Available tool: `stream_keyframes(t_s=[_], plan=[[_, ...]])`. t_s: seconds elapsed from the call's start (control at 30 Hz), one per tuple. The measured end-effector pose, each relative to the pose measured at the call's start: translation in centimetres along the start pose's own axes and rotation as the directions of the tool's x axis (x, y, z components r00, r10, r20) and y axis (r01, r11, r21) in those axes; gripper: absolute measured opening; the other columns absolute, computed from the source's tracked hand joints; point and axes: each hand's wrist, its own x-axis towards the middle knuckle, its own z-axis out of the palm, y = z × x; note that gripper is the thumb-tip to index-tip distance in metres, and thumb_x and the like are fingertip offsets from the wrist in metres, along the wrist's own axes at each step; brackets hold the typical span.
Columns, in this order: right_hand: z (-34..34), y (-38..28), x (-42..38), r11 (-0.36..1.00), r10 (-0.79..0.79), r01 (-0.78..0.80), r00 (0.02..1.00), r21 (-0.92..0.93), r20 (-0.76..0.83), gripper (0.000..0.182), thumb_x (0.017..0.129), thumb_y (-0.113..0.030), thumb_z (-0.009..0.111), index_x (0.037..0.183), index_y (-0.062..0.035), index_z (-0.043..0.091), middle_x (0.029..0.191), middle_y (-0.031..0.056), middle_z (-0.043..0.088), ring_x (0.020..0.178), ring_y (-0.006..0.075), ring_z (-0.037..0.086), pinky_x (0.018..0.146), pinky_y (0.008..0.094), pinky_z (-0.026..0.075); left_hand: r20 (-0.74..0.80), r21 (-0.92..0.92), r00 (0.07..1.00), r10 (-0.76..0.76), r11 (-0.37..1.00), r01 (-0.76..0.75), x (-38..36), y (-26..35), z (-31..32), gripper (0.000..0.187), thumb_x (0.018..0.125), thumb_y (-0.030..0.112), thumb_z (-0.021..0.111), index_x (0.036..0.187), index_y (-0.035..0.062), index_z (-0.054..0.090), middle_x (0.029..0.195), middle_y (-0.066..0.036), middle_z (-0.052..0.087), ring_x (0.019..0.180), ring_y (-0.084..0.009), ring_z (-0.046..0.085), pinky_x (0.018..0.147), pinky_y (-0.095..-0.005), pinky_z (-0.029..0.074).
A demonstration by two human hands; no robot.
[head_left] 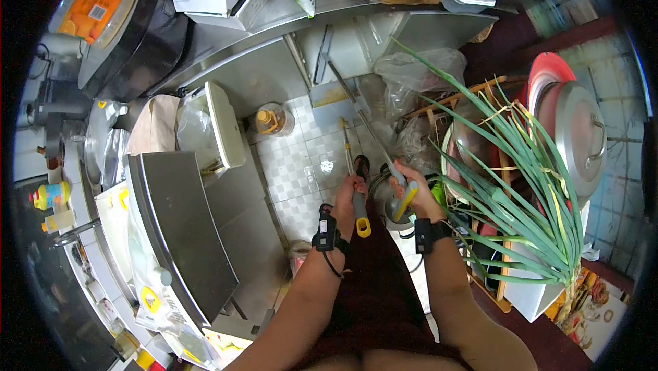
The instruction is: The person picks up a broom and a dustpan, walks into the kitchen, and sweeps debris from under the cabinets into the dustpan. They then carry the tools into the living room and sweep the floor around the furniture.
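Note:
My left hand (351,189) is closed round the grey and yellow grip of a long-handled dustpan (332,94), whose flat grey pan lies on the tiles under the steel counter. In my right hand (416,196) is the grey and yellow handle of a broom (361,114). Its long pole slants up and left to a narrow dark head beyond the pan, below the counter. The bristles cannot be made out. Both hands are close together in front of my body, with a shoe partly visible between them.
An oil jug (274,120) stands on the tiled floor (295,165). On the right, spring onions (521,213) lie over a rack beside a lidded pot (572,131). Plastic bags (421,79) hang near the counter. A steel cabinet (181,223) borders the left side.

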Motion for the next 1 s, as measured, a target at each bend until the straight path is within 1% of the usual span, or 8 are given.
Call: stream_keyframes(t_s=[0.17, 0.37, 0.53, 0.7, 0.83, 0.93, 0.97, 1.0], plan=[[0.4, 0.9, 3.4, 0.997, 0.074, -0.074, 0.997, 0.008, 0.009, 0.021, 0.084, -0.030, 0.055, 0.088, -0.0113, 0.046, 0.060, 0.0047, 0.051, 0.040, 0.0129, 0.044, 0.037, 0.0228, 0.033, 0.029, 0.195, 0.998, 0.060, 0.979, -0.065, -2.0, 0.5, 0.8, 0.010, 0.087, 0.010, 0.047, 0.080, 0.0086, 0.039, 0.062, -0.001, 0.043, 0.048, -0.0083, 0.038, 0.042, -0.0207, 0.035], [-1.5, 0.8, -2.0, 0.989, 0.114, -0.116, 0.993, 0.089, 0.023, 0.026, 0.085, -0.037, 0.052, 0.080, -0.0120, 0.045, 0.057, 0.0025, 0.047, 0.040, 0.0097, 0.041, 0.036, 0.0230, 0.032, 0.086, -0.042, 0.996, -0.007, 0.999, 0.011, 0.0, 0.9, -0.6, 0.009, 0.087, 0.010, 0.046, 0.082, 0.0085, 0.039, 0.062, -0.001, 0.043, 0.046, -0.0084, 0.038, 0.041, -0.0216, 0.037], [-2.1, -0.7, -2.2, 0.976, 0.160, -0.161, 0.987, 0.145, 0.014, 0.029, 0.085, -0.039, 0.052, 0.076, -0.0124, 0.044, 0.055, 0.0020, 0.045, 0.037, 0.0086, 0.038, 0.035, 0.0231, 0.032, 0.085, 0.024, 0.996, 0.002, 1.000, -0.004, 0.0, 0.6, -0.6, 0.008, 0.087, 0.011, 0.045, 0.083, 0.0084, 0.038, 0.061, -0.001, 0.042, 0.047, -0.0082, 0.040, 0.041, -0.0221, 0.037], [1.1, -0.8, 1.0, 0.993, 0.003, -0.019, 0.991, -0.118, -0.132, 0.022, 0.082, -0.030, 0.058, 0.092, -0.0140, 0.047, 0.058, 0.0079, 0.052, 0.036, 0.0139, 0.044, 0.032, 0.0241, 0.032, 0.122, 0.045, 0.991, -0.047, 0.998, 0.042, 0.6, 1.1, -1.2, 0.009, 0.087, 0.012, 0.043, 0.082, 0.0084, 0.038, 0.060, -0.001, 0.041, 0.046, -0.0080, 0.039, 0.041, -0.0221, 0.037], [2.6, -0.7, -0.4, 0.956, -0.037, -0.035, 0.970, -0.291, -0.238, 0.036, 0.081, -0.030, 0.061, 0.111, -0.0146, 0.049, 0.062, 0.0063, 0.054, 0.035, 0.0150, 0.044, 0.032, 0.0282, 0.032, 0.144, 0.228, 0.989, 0.024, 0.972, -0.057, 1.1, 1.0, -1.2, 0.010, 0.088, 0.012, 0.042, 0.079, 0.0081, 0.038, 0.059, 0.000, 0.040, 0.045, -0.0084, 0.038, 0.040, -0.0228, 0.036], [2.0, -0.1, -0.9, 0.818, -0.180, 0.018, 0.957, -0.576, -0.226, 0.037, 0.081, -0.031, 0.061, 0.113, -0.0134, 0.052, 0.065, 0.0063, 0.056, 0.039, 0.0129, 0.048, 0.035, 0.0282, 0.034, 0.122, 0.143, 0.992, 0.016, 0.989, -0.033, 3.2, 0.8, -2.8, 0.011, 0.088, 0.012, 0.041, 0.079, 0.0081, 0.038, 0.059, 0.000, 0.040, 0.045, -0.0085, 0.038, 0.040, -0.0231, 0.036], [0.4, 0.4, 0.3, 0.639, -0.288, 0.053, 0.942, -0.767, -0.174, 0.039, 0.082, -0.032, 0.058, 0.114, -0.0111, 0.053, 0.076, 0.0132, 0.062, 0.056, 0.0228, 0.059, 0.047, 0.0337, 0.043, 0.103, 0.065, 0.995, -0.002, 0.998, -0.005, 4.2, 0.6, -3.6, 0.011, 0.088, 0.012, 0.040, 0.078, 0.0081, 0.038, 0.059, 0.000, 0.040, 0.045, -0.0085, 0.038, 0.039, -0.0231, 0.036], [0.0, 0.4, 1.2, 0.491, -0.370, 0.067, 0.919, -0.868, -0.138, 0.035, 0.083, -0.029, 0.057, 0.111, -0.0083, 0.054, 0.072, 0.0123, 0.060, 0.055, 0.0220, 0.058, 0.047, 0.0326, 0.042, 0.110, 0.039, 0.994, -0.009, 0.999, 0.005, 3.7, 0.7, -3.3, 0.011, 0.088, 0.012, 0.040, 0.079, 0.0081, 0.038, 0.059, 0.000, 0.040, 0.045, -0.0083, 0.038, 0.039, -0.0231, 0.036]])
